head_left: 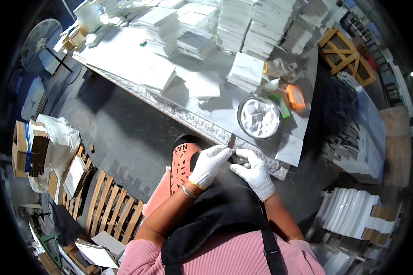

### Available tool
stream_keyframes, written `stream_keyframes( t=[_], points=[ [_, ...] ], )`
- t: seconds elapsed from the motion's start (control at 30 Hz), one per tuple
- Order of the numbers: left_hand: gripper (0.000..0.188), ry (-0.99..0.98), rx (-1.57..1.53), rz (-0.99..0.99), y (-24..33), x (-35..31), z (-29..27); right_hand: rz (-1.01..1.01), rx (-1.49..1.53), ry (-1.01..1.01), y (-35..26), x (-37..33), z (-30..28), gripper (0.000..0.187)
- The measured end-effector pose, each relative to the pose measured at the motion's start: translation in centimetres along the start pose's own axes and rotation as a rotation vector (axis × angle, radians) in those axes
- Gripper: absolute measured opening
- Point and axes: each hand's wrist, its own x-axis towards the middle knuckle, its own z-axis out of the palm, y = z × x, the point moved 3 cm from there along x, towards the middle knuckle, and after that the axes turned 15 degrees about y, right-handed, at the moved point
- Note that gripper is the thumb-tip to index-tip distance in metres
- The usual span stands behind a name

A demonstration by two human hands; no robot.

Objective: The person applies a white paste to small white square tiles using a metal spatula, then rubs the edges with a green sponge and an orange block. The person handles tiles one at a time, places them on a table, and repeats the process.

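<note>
Both my hands wear white knit gloves, close together in front of my black apron at the near edge of a stone worktable (pixel 188 117). My left hand (pixel 209 164) grips a small flat scraper blade (pixel 231 140) that sticks up past the fingertips. My right hand (pixel 254 172) is curled on something small and dark just under the blade; what it is stays hidden by the fingers. A round metal bowl (pixel 259 117) of white paste sits on the table just beyond my hands.
Stacks of white marble tiles (pixel 245 27) cover the far table, with loose tiles (pixel 203 84) nearer. An orange sanding block (pixel 296 96) and a green pad (pixel 279 104) lie right of the bowl. An orange plastic stool (pixel 181 165) stands below. Wooden pallets (pixel 112 206) lie left; tile racks (pixel 353 215) right.
</note>
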Motion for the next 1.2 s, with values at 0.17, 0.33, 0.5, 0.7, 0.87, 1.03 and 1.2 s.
stream_keyframes(
  t=[0.17, 0.33, 0.5, 0.7, 0.87, 1.03, 1.2],
  points=[
    [0.034, -0.043, 0.093, 0.029, -1.9, 0.1, 1.5, -0.050, -0.213, 0.078, 2.2, -1.4, -1.2, 0.041],
    [0.039, -0.149, 0.154, -0.083, -1.1, -1.4, 2.7, -0.223, -0.500, 0.144, 4.5, -2.4, -3.4, 0.038],
    [0.045, -0.166, 0.265, -0.171, -1.2, -1.2, 2.7, 0.267, -0.061, 0.256, 5.1, -3.0, -6.0, 0.029],
    [0.052, -0.255, 0.154, -0.216, -2.7, -1.6, 3.7, 0.284, -0.054, 0.245, 5.5, -1.8, -5.1, 0.035],
    [0.047, -0.231, 0.176, -0.183, -3.1, -1.3, 3.5, 0.114, -0.186, 0.231, 5.0, -0.9, -3.8, 0.038],
    [0.036, -0.116, 0.223, -0.130, -3.6, -1.0, 3.3, -0.264, -0.355, 0.210, 4.1, -2.3, -1.4, 0.035],
    [0.034, -0.114, 0.203, -0.124, -3.1, -1.3, 3.5, -0.354, -0.343, 0.254, 3.5, -1.4, -2.3, 0.033]
  ],
)
